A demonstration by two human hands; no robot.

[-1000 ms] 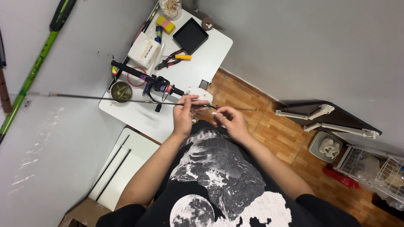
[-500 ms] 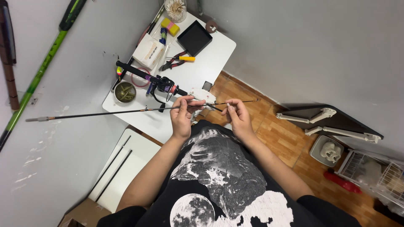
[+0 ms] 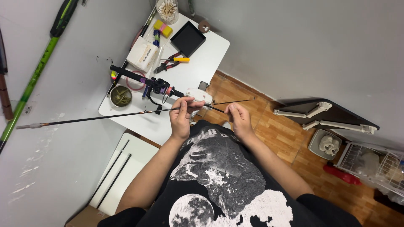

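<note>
Over the near edge of the tabletop [image 3: 198,63] I hold a thin black rod [image 3: 105,117] level across my chest, its long end running out toward 9 o'clock past the table's side to a pale grey tip, its fine end reaching toward 3 o'clock over the wooden floor [image 3: 290,138]. My left hand [image 3: 184,115] is closed on it, thumb and fingertips pinched round the shaft near its middle, and my right hand [image 3: 239,117] is closed too, its fingertips nipping the thinner stretch just beside. I judge the rod to be very light but long, so it will want to tip and whip at the ends; a grip near the middle, where my left hand sits, balances it best. It looks stiff along the thick part and springy toward the fine end, which I take to be fragile and easily snapped if bent sharply or knocked on the wall. The glossy shaft may slide in dry fingers, so a firm pinch rather than a squeeze suits it. At 12 o'clock from my hands a second rod with a reel [image 3: 162,86] lies on the tabletop, with a small round tin [image 3: 120,96] at 10 o'clock and pliers [image 3: 170,63] and a black tray [image 3: 188,38] farther off.
</note>
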